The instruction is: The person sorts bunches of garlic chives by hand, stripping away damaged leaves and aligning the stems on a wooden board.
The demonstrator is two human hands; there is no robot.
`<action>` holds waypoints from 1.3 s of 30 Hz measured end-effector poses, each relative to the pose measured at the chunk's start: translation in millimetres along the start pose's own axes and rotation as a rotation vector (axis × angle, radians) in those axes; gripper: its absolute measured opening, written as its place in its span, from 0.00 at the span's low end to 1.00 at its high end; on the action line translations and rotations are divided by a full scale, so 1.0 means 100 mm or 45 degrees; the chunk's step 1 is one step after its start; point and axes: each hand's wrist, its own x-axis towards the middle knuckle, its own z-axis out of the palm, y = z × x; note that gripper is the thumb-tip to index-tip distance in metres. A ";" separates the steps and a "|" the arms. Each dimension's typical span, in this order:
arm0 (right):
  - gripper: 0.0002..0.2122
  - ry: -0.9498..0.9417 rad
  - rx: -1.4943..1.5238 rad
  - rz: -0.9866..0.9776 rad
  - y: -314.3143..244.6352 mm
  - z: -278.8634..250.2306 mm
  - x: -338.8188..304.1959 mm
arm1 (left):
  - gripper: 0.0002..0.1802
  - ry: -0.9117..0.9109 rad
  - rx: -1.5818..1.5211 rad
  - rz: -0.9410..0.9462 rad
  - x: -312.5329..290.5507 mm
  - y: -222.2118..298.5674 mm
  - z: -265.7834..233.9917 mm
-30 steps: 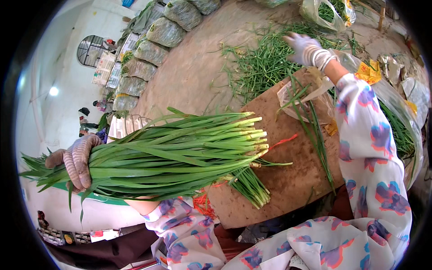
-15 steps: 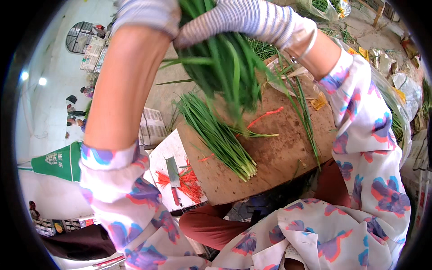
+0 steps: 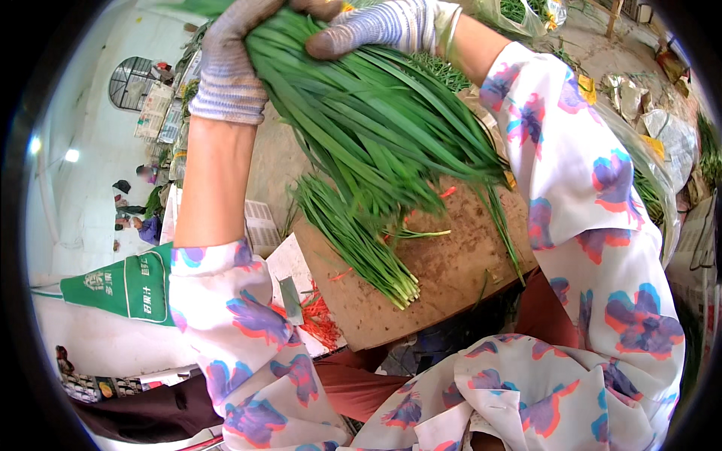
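A large bunch of green garlic chives (image 3: pixel 376 113) hangs between my two gloved hands near the top of the view, its leaf tips fanned toward me. My left hand (image 3: pixel 235 71), in a striped glove, is closed around it at the left. From the right, my right hand (image 3: pixel 383 30) grips it with the thumb across the leaves. Below, a smaller chive bunch (image 3: pixel 361 252) lies on the brown board (image 3: pixel 474 259), cut white-green ends toward me. The held leaves cover its far part. Part of a red tie (image 3: pixel 449 192) shows beside the leaf tips.
Left of the board, a cleaver blade (image 3: pixel 290 299) lies on a pile of red ties (image 3: pixel 320 323); my sleeve hides its handle. Loose chives (image 3: pixel 505 233) hang over the board's right side. A folded green umbrella (image 3: pixel 124 286) stands at left. Plastic bags (image 3: pixel 665 143) lie at right.
The held bunch has swung from pointing down to spreading rightward over the board. My left hand has moved left and lower into view; my right hand has shifted slightly left and up.
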 end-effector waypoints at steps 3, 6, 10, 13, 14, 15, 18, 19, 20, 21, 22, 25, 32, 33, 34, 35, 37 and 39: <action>0.17 0.178 -0.187 -0.163 0.55 -0.23 -0.16 | 0.13 0.176 -0.114 0.133 0.13 -0.25 -0.17; 0.21 0.793 0.496 0.756 0.42 -0.19 -0.54 | 0.15 0.472 -0.069 0.255 0.05 -0.06 -0.64; 0.15 0.776 0.294 0.331 0.45 0.07 -1.33 | 0.14 0.770 -0.126 0.319 0.19 0.03 -0.99; 0.21 0.273 0.036 0.274 0.02 0.42 -1.27 | 0.11 0.935 -0.260 0.293 0.12 -0.02 -1.28; 0.22 0.175 -0.015 0.374 -0.07 0.44 -1.18 | 0.11 0.945 -0.322 0.273 0.13 -0.05 -1.29; 0.21 0.153 -0.138 0.340 -0.06 0.49 -1.10 | 0.10 0.932 -0.330 0.299 0.14 -0.15 -1.30; 0.16 0.181 -0.540 0.095 0.09 0.66 -0.92 | 0.07 0.980 -0.309 0.298 0.22 -0.29 -1.23; 0.15 0.165 -0.556 0.080 0.08 0.69 -0.90 | 0.06 0.998 -0.368 0.286 0.21 -0.30 -1.24; 0.14 0.141 -0.568 0.076 0.11 0.73 -0.92 | 0.07 1.020 -0.431 0.262 0.19 -0.37 -1.27; 0.13 0.130 -0.491 0.085 0.13 0.79 -0.96 | 0.06 1.004 -0.468 0.248 0.16 -0.43 -1.31; 0.12 0.115 -0.415 0.100 0.15 0.83 -1.00 | 0.05 1.059 -0.413 0.215 0.09 -0.47 -1.25; 0.11 -0.091 -0.132 0.215 0.16 0.83 -1.11 | 0.06 1.110 -0.483 0.248 0.00 -0.64 -1.43; 0.12 -0.228 -0.229 0.012 0.19 0.97 -1.09 | 0.08 1.144 -0.412 0.254 -0.42 -0.73 -1.74; 0.11 -0.250 -0.266 -0.027 0.19 1.02 -1.09 | 0.08 1.143 -0.437 0.302 -0.50 -0.71 -1.90; 0.11 -0.272 -0.318 -0.056 0.21 1.02 -1.11 | 0.08 1.119 -0.419 0.326 -0.56 -0.71 -1.98; 0.10 -0.244 -0.286 -0.074 0.19 1.01 -1.12 | 0.07 1.136 -0.449 0.324 -0.62 -0.69 -2.08; 0.11 -0.188 -0.328 -0.158 0.12 0.99 -1.14 | 0.08 1.175 -0.455 0.320 -0.76 -0.61 -2.24; 0.11 -0.173 -0.399 -0.197 0.04 0.95 -1.17 | 0.08 1.153 -0.456 0.337 -0.89 -0.56 -2.44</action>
